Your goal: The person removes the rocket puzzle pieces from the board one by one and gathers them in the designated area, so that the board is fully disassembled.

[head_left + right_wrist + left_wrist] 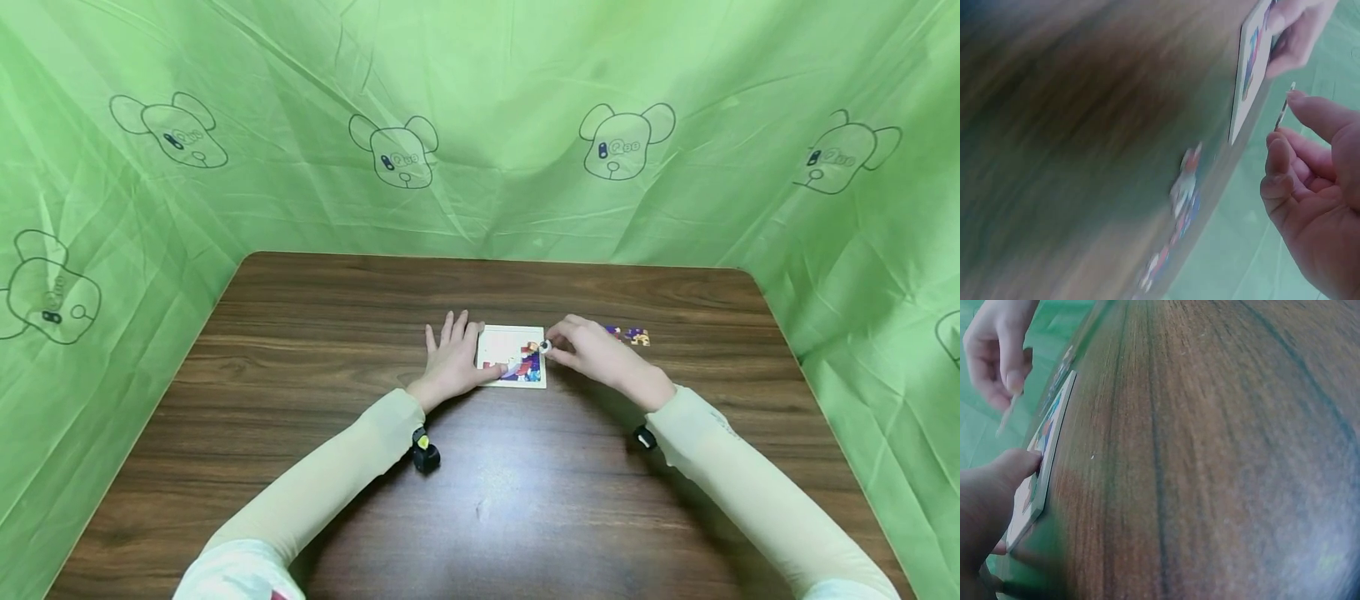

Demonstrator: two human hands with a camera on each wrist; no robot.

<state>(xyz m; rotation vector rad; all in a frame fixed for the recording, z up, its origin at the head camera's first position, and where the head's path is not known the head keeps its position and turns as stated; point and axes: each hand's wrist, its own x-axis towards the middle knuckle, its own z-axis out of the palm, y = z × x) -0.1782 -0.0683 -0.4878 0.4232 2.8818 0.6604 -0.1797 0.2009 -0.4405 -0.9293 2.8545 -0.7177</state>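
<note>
A small square puzzle board with a white frame lies on the table, colourful pieces filling its lower right part. My left hand rests at its left side with fingers spread, the thumb lying across the lower edge of the board. Between thumb and fingertips my right hand pinches a thin puzzle piece, mostly white with a dark patch in the head view. That piece is held above the board's right edge. In the left wrist view, the left thumb presses on the board's rim.
Several loose puzzle pieces lie on the wooden table to the right of the board, partly behind the right hand. Green cloth with printed bear heads surrounds the far side and both sides of the table.
</note>
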